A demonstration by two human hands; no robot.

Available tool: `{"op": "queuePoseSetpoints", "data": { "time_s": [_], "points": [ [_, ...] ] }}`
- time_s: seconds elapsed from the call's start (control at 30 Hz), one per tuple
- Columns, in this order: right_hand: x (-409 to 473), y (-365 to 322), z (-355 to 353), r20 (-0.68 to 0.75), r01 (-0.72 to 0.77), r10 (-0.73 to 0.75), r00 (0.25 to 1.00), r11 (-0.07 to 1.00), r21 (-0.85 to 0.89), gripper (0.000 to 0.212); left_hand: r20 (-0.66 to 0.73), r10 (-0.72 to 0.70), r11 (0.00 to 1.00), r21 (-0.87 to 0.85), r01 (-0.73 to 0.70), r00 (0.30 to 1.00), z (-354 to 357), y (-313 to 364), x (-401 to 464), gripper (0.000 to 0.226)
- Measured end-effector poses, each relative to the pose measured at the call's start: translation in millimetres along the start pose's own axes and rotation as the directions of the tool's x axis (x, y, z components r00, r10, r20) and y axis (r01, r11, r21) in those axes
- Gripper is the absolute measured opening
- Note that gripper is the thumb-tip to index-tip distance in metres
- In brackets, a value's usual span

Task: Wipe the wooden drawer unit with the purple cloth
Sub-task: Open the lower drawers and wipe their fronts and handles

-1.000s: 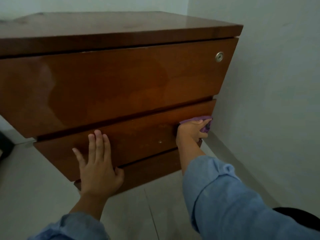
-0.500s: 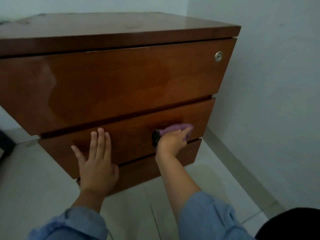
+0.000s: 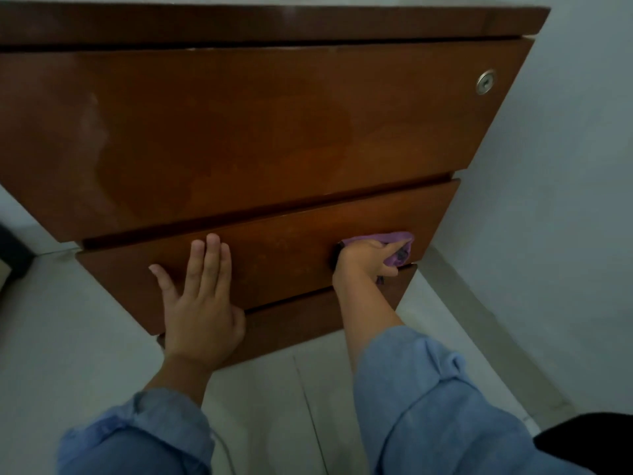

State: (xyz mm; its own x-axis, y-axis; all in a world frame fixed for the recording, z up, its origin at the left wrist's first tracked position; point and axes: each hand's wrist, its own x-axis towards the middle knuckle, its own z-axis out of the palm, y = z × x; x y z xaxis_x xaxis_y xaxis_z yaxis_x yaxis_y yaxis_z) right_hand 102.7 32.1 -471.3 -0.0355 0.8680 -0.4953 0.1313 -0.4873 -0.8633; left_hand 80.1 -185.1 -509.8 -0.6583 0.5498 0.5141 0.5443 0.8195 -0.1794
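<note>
against the middle drawer front [image 3: 274,255] of the wooden drawer unit [image 3: 260,132], near its right end, your right hand [image 3: 363,260] presses the purple cloth [image 3: 394,243]; your fingers are curled around the bunched fabric, gripping it, with folds of purple showing above and to the right of your knuckles. your left hand [image 3: 200,303] lies flat and loose on the same drawer front toward its left side, fingers straight and close together, thumb spread out to the left, palm reaching down over the drawer's lower edge; it grips nothing. both forearms come up from rolled blue sleeves [image 3: 442,406] at the bottom of the view. above the middle drawer sits a taller, glossy top drawer [image 3: 239,132] with a round silver lock [image 3: 485,81] near its upper right corner, and below it a lower drawer [image 3: 301,320] is partly visible. the unit stands on a pale tiled floor [image 3: 267,406], close beside a light wall [image 3: 565,166] on its right.
</note>
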Motion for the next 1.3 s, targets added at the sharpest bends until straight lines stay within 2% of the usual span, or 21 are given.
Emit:
{"op": "queuePoseSetpoints", "data": {
  "time_s": [0.07,0.17,0.2,0.3,0.37,0.43,0.5,0.53,0.6,0.63,0.7,0.8,0.83,0.87,1.0,1.07,1.1,1.17,1.23,1.27,1.3],
  "points": [
    [19,16,-8,0.119,-0.014,0.018,0.993,0.999,-0.036,0.056,-0.008,-0.009,1.0,-0.009,0.009,1.0,2,2,1,0.085],
    [39,24,-14,0.12,-0.248,0.242,0.963,0.968,0.036,0.057,0.002,-0.003,1.0,-0.009,0.003,1.0,1,3,-1,0.088],
    [39,25,-20,0.148,-0.263,0.253,0.956,0.963,0.054,0.058,0.006,0.002,1.0,-0.012,-0.002,1.0,-1,2,-2,0.088],
    [32,38,-38,0.165,-0.075,0.066,0.984,0.996,0.053,0.058,0.002,0.013,0.999,-0.041,-0.013,1.0,-8,2,-7,0.088],
    [21,47,-57,0.12,0.276,-0.288,0.95,0.955,0.106,0.064,-0.028,-0.004,0.995,-0.103,0.001,1.0,-15,5,-10,0.087],
    [21,48,-70,0.147,0.577,-0.591,0.793,0.806,0.129,0.068,-0.077,-0.069,0.98,-0.192,0.053,0.995,-21,6,-12,0.086],
    [23,32,-72,0.228,0.749,-0.759,0.61,0.646,0.146,0.071,-0.111,-0.233,0.942,-0.273,0.196,0.966,-27,4,-13,0.085],
    [24,24,-70,0.246,0.853,-0.849,0.467,0.506,0.126,0.069,-0.119,-0.348,0.901,-0.317,0.297,0.93,-28,1,-14,0.085],
    [32,11,-60,0.288,0.996,-0.955,0.076,0.086,0.021,0.058,-0.111,-0.589,0.752,-0.438,0.492,0.801,-25,-2,-16,0.083],
    [37,10,-51,0.324,0.993,-0.941,-0.097,-0.114,-0.036,0.052,-0.094,-0.677,0.663,-0.509,0.549,0.73,-22,-2,-17,0.082],
    [46,15,-31,0.347,0.918,-0.88,-0.324,-0.381,-0.109,0.039,-0.069,-0.756,0.546,-0.615,0.569,0.651,-13,-1,-19,0.079],
    [62,36,-15,0.368,0.653,-0.639,-0.676,-0.75,-0.102,0.035,-0.099,-0.791,0.51,-0.652,0.561,0.604,-5,3,-16,0.08],
    [72,44,-12,0.406,0.526,-0.506,-0.761,-0.847,-0.071,0.037,-0.11,-0.8,0.507,-0.65,0.566,0.59,-3,4,-14,0.081],
    [82,50,-12,0.45,0.424,-0.39,-0.804,-0.905,-0.027,0.038,-0.115,-0.807,0.503,-0.649,0.57,0.58,-2,5,-13,0.082],
    [104,61,-17,0.55,0.206,-0.088,-0.83,-0.966,0.156,0.041,-0.101,-0.803,0.502,-0.647,0.574,0.588,0,5,-11,0.086],
    [108,62,-26,0.595,0.171,0.007,-0.804,-0.955,0.242,0.044,-0.083,-0.798,0.498,-0.65,0.575,0.597,-3,5,-13,0.086],
    [111,62,-33,0.608,0.205,-0.008,-0.794,-0.945,0.256,0.047,-0.075,-0.797,0.493,-0.655,0.572,0.6,-6,6,-13,0.086],
    [111,54,-42,0.602,0.429,-0.261,-0.755,-0.891,0.152,0.054,-0.06,-0.8,0.472,-0.678,0.564,0.597,-11,6,-14,0.085],
    [96,37,-41,0.497,0.677,-0.591,-0.635,-0.736,-0.01,0.062,-0.044,-0.813,0.437,-0.705,0.558,0.581,-16,3,-16,0.082],
    [81,26,-35,0.428,0.737,-0.679,-0.596,-0.675,-0.044,0.058,-0.033,-0.823,0.417,-0.713,0.564,0.567,-17,1,-16,0.08],
    [62,16,-27,0.378,0.75,-0.707,-0.598,-0.66,-0.047,0.049,-0.021,-0.836,0.394,-0.718,0.574,0.548,-18,-1,-17,0.078]
  ]
}}
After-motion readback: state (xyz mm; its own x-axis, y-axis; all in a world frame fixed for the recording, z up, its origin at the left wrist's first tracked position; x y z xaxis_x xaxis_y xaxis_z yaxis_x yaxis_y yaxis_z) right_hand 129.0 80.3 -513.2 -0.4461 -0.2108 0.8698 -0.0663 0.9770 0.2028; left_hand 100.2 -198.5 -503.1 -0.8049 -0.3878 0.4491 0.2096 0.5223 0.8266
